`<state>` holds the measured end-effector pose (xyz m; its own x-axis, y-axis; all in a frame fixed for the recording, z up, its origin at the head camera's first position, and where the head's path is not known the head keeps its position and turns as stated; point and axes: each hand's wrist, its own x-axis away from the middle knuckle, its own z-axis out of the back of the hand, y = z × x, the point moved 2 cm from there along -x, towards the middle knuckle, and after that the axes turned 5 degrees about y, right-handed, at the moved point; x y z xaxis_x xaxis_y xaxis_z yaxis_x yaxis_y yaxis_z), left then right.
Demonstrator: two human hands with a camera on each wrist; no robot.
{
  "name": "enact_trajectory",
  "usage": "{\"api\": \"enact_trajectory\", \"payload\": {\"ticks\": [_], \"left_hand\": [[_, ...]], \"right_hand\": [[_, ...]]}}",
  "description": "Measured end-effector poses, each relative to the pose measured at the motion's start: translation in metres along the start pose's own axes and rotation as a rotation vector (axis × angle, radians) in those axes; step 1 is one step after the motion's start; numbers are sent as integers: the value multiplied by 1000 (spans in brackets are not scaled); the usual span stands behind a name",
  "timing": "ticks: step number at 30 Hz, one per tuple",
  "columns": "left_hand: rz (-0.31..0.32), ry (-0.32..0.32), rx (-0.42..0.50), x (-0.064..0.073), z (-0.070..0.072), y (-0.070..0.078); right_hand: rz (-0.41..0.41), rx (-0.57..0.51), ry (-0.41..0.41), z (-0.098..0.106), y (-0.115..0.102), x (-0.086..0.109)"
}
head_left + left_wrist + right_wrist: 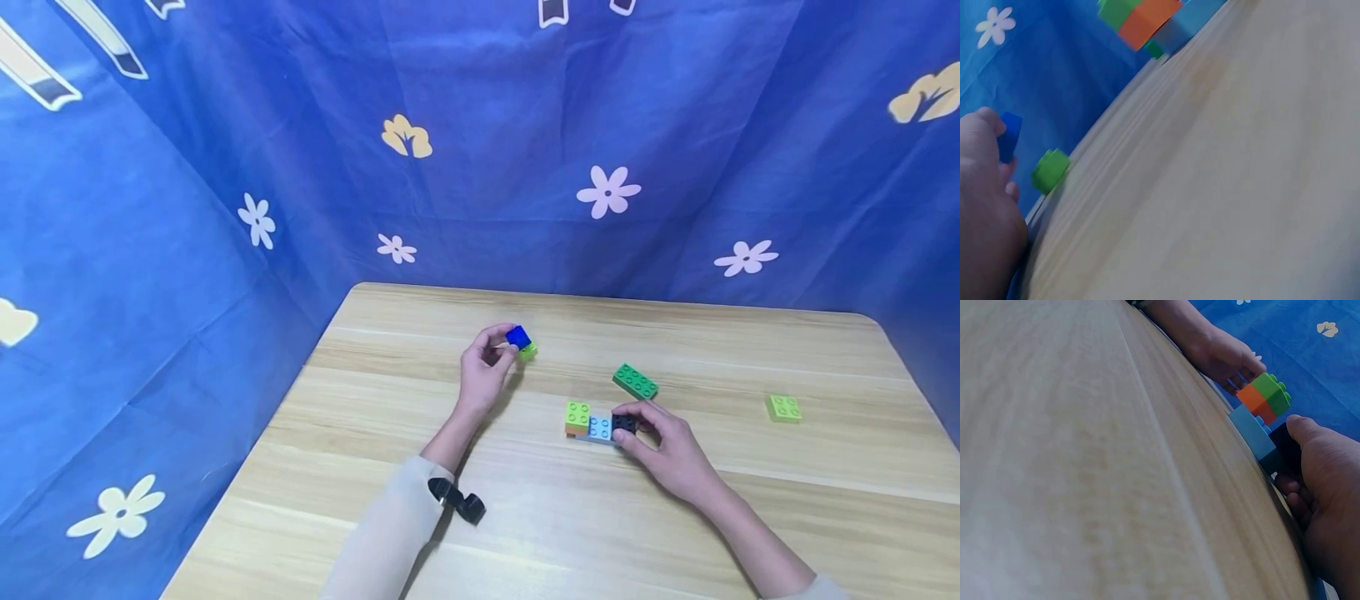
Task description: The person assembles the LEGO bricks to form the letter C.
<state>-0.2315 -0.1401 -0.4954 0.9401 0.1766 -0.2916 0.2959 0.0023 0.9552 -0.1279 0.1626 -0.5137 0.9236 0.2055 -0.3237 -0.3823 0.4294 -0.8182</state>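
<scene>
My left hand [483,375] pinches a dark blue brick [518,337] between thumb and fingers. In the head view a lime green brick [528,352] lies just beyond it; the left wrist view shows that green brick [1050,170] on the table, apart from the blue brick [1009,137]. My right hand [670,450] grips a black brick [623,424] at the right end of a small assembly. That assembly has a light blue brick [599,427] at its middle, and a lime brick [577,414] over an orange brick [1252,400] at its left end.
A dark green brick [635,381] lies behind the assembly, close to the right hand. Farther right is another lime green brick [784,408]. Blue patterned cloth [495,167] hangs behind and beside the wooden table [420,333]. The left wrist wears a black strap device [457,500].
</scene>
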Motion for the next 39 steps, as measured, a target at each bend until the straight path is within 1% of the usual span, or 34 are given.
{"api": "enact_trajectory", "payload": {"ticks": [4,7,18,24,30,33,39], "left_hand": [[-18,-51,38,12,-11,3],[-13,-95,46,21,-19,5],[64,-218,116,47,-39,12],[78,-276,168,60,-46,15],[81,-318,216,67,-48,18],[80,-338,232,68,-48,18],[60,-369,243,68,-48,18]], "right_hand": [[-2,-1,-5,-1,1,0],[0,-2,-3,-1,1,-1],[-11,4,-4,0,1,0],[-13,15,-3,1,0,-1],[-12,-5,-5,1,1,-1],[-12,-17,-7,0,2,-1],[-14,-26,-6,0,3,-1]]}}
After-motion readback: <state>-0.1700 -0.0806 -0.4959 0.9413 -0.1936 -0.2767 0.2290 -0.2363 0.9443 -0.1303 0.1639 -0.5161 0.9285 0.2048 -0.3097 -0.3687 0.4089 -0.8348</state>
